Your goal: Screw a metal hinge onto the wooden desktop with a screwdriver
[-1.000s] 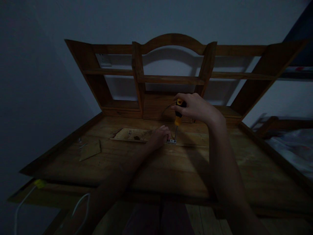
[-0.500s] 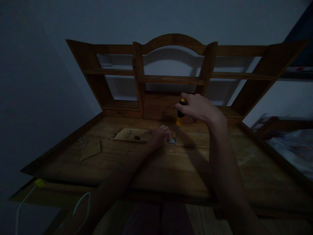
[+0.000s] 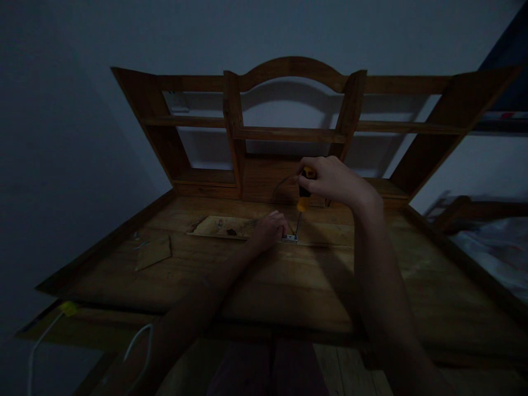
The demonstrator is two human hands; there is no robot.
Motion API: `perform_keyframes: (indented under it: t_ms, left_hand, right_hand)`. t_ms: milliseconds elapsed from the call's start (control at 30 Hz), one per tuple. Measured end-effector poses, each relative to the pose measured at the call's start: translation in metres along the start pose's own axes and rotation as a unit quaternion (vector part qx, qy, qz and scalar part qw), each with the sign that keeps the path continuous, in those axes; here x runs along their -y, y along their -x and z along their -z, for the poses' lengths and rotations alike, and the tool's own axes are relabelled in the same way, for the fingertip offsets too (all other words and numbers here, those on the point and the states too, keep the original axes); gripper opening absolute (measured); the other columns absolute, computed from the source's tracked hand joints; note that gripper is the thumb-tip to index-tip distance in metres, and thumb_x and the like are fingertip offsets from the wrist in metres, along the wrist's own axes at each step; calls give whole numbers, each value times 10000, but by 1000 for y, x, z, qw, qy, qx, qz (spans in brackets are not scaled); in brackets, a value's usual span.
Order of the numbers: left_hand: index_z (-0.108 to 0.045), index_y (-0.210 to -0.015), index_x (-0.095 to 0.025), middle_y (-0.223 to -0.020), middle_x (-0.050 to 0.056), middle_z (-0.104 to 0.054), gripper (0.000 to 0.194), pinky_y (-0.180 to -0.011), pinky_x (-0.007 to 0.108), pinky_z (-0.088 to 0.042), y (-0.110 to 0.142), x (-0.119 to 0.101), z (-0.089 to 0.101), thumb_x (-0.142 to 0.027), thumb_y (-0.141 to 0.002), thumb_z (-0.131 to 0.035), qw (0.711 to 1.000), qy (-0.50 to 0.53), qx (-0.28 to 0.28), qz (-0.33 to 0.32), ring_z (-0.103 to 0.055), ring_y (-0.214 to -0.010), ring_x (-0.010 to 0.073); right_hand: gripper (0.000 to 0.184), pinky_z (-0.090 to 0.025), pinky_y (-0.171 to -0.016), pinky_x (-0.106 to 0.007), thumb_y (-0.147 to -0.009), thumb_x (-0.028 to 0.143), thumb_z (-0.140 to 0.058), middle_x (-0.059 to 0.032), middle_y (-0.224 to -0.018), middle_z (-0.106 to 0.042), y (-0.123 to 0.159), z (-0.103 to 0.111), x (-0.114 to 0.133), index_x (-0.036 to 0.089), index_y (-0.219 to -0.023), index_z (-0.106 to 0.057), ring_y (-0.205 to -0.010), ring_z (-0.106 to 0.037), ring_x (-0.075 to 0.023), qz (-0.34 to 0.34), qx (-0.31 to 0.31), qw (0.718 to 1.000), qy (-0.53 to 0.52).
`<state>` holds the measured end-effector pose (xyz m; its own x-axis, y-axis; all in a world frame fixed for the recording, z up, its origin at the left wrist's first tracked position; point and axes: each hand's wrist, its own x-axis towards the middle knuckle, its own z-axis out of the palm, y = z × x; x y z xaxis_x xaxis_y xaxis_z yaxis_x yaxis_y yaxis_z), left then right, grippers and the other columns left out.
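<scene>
My right hand grips the yellow and black handle of a screwdriver from above. Its shaft slants down to a small metal bracket on the wooden desk, and the tip meets the bracket's right end. Beside the bracket's left end rests my left hand, its fingers curled and pressed together against it. Whether they pinch the bracket or merely hold it down is partly hidden. Left of that hand, a pale, rough strip shows in the desk top, with a dark hole in it.
A flat brown piece and small metal bits lie on the desk's left. A wooden shelf unit stands along the back edge. White cable with a yellow tag hangs at the front left. Bedding is at the right.
My right hand has rolled slightly on the screwdriver handle, its fingers shifting a little. The screwdriver tip stays at the bracket, and my left hand has hardly moved.
</scene>
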<state>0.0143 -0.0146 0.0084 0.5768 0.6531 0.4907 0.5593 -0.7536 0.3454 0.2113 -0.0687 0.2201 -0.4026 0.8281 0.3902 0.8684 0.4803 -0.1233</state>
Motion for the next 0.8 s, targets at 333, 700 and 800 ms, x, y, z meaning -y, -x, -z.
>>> perform_keyframes:
  t_ms: [333, 700, 800]
  left_hand:
    - [-684, -650, -202, -795, 49, -675, 353, -846, 348, -520, 0, 1, 2, 53, -815, -503, 1000, 23, 0, 6, -618, -904, 228]
    - [-697, -663, -190, -806, 53, -694, 321, -814, 311, -496, 1, 3, 1, 24, -868, -574, 1000, 10, -8, -3, -631, -900, 218]
    - [-698, -656, -188, -794, 53, -689, 325, -793, 303, -490, 1, 4, 0, 34, -859, -576, 1000, 8, -11, -7, -635, -900, 217]
  right_hand:
    - [322, -535, -893, -408, -992, 394, -594, -145, -1122, -802, 0, -2, 0, 182, -1198, -723, -1023, -741, -332, -28, 20, 999, -13]
    - [371, -546, -937, -456, -1042, 479, -587, -159, -1063, -805, -2, -5, 1, 172, -1183, -739, -1043, -743, -353, -31, -1, 999, 12]
    - [415, -551, -910, -490, -1019, 525, -576, -171, -1105, -801, -2, -4, 0, 189, -1219, -717, -1048, -744, -389, -57, 11, 998, 12]
